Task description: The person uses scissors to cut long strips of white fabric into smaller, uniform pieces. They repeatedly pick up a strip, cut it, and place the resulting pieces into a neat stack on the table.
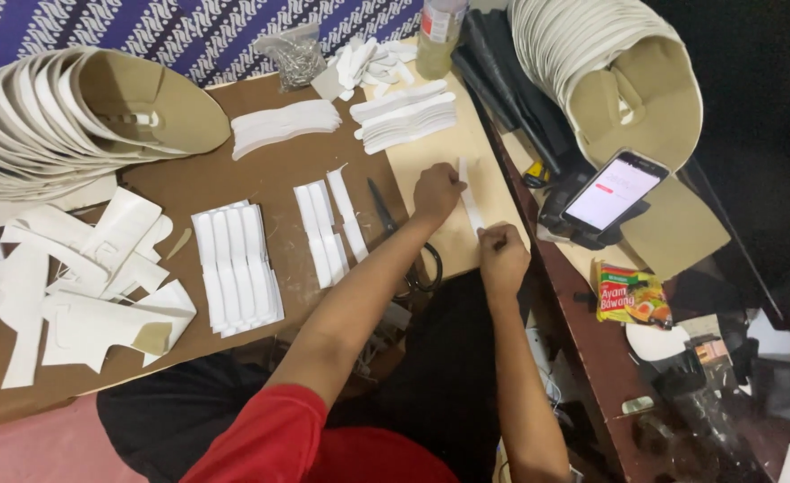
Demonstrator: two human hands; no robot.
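Both hands work on one narrow white strip that lies on the pale board at the right edge of the tabletop. The left hand presses its fingertips on the upper end of the strip, fingers bent and close together, while the right hand pinches the lower end, near the front edge of the board. Just left of the left forearm lie dark scissors, and further left some rows of cut white strips and a bigger bundle of them. At the far left edge stands a fan of beige curved pieces. A phone leans on a holder beyond the right edge, with a yellow snack packet below it
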